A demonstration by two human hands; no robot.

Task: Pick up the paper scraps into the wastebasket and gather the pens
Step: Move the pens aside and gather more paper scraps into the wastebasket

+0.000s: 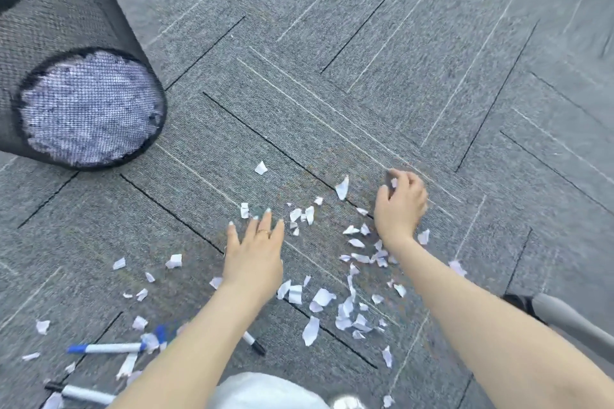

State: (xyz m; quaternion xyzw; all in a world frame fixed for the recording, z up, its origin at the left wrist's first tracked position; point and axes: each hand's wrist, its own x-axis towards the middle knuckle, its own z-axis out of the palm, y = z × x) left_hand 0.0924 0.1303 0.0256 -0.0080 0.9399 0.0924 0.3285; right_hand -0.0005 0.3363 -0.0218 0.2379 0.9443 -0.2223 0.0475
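Several white paper scraps (320, 298) lie scattered over the grey carpet in front of me. A black mesh wastebasket (66, 53) stands at the upper left, with white scraps showing through its mesh near the bottom. My left hand (254, 254) hovers flat over the carpet, fingers spread, holding nothing. My right hand (400, 206) is curled, its fingertips pinching a small paper scrap (394, 182) at the far edge of the scatter. A blue-capped pen (106, 348) lies at the lower left. One black-capped pen (254, 343) pokes out from under my left forearm, and another (81, 393) lies near the bottom edge.
A grey chair leg with a black caster (545, 312) stands at the lower right. Pale clothing (265, 392) shows at the bottom centre. The carpet has dark and light line patterns.
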